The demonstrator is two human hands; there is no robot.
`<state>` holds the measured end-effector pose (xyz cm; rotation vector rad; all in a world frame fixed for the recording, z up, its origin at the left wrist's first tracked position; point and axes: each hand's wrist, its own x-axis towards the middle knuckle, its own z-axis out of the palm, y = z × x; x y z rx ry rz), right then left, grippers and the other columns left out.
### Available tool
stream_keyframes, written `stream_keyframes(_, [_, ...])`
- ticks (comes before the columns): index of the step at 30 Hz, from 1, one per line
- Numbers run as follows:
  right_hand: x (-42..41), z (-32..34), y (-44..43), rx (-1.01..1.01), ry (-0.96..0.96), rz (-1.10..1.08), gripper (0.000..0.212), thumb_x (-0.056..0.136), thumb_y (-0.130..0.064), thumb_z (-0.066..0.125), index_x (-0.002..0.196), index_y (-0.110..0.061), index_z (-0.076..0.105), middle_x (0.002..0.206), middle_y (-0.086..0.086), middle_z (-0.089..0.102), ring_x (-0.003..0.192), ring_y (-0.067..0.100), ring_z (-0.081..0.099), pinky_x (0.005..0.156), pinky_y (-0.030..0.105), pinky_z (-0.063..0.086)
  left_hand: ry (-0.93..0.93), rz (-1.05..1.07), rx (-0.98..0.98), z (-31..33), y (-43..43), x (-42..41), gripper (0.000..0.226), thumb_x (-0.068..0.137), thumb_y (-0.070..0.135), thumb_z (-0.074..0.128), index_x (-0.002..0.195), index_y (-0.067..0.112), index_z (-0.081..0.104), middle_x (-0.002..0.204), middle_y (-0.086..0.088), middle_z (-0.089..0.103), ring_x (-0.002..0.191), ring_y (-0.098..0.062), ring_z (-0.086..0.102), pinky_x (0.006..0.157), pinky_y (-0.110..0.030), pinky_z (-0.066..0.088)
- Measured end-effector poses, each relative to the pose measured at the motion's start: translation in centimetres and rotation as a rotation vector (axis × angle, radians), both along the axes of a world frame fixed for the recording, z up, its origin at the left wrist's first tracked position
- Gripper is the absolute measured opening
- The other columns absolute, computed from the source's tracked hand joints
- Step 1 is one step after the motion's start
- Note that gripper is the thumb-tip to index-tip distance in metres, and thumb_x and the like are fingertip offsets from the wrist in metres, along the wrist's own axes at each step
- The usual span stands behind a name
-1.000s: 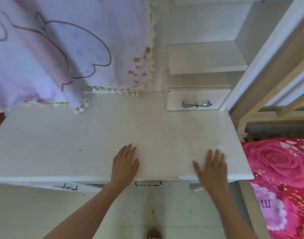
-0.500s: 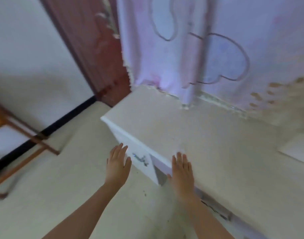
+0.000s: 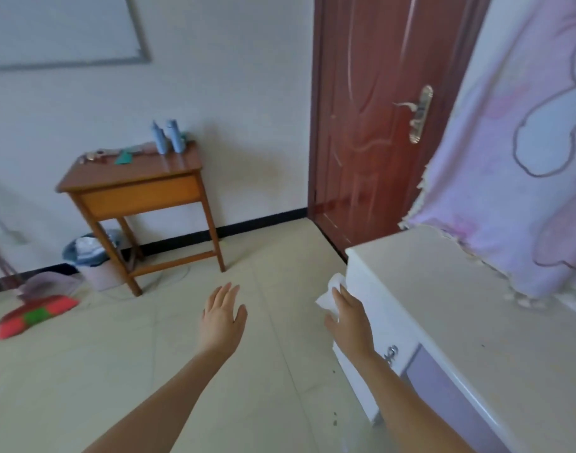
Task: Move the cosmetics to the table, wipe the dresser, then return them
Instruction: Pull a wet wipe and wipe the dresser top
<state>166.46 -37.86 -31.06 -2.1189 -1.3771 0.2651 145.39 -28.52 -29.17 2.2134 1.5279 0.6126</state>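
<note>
Your right grip pinching a white tissue, left grip spread empty, bin the tissue, then carry the cosmetics upright from the far-left tabletop.

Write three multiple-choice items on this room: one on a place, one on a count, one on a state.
1. The tall blue bottles stand on: A a windowsill; B the brown wooden table; C a chair.
2. Tall blue bottles in view: A one; B two; C four.
3. The right hand: A is empty; B grips a bottle; C holds a white paper wipe.
Key: B, they stand at the tabletop's back edge; B, a pair side by side; C, the wipe sticks out past its fingers.
</note>
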Motion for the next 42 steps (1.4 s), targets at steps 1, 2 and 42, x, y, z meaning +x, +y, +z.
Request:
stream_keyframes(1, [-1.6,0.9,0.8,0.032,0.000,0.036,0.051,0.086,-0.010,0.055,0.135,-0.006,0.040,0.145,0.010,0.036,0.125,0.028,0.043,0.096,0.029,0.037,-0.014,0.017,0.004,0.4,0.4,-1.6,0.046,0.097,0.026,0.037,0.141,0.015,0.030,0.152,-0.001,0.025,0.142,-0.017,0.012,0.116,-0.036,0.015])
stream_keyframes(2, [-3.3,1.8,1.5,0.061,-0.001,0.062,0.048,0.087,-0.012,0.055,0.133,-0.007,0.042,0.144,0.009,0.038,0.123,0.028,0.045,0.094,0.027,0.037,-0.028,0.033,0.008,0.8,0.8,-3.2,0.046,0.097,0.027,0.037,0.141,0.016,0.030,0.152,0.000,0.025,0.142,-0.017,0.012,0.116,-0.036,0.015])
stream_keyframes(42, [-53.3,15.8,33.6,0.177,-0.184,0.971,0.032,0.086,-0.005,0.043,0.117,-0.011,0.050,0.123,0.009,0.045,0.099,0.028,0.053,0.078,0.035,0.047,-0.066,0.803,0.278,12.0,12.7,-54.3,0.047,0.094,0.026,0.043,0.139,0.015,0.034,0.150,-0.001,0.028,0.140,-0.019,0.016,0.112,-0.037,0.017])
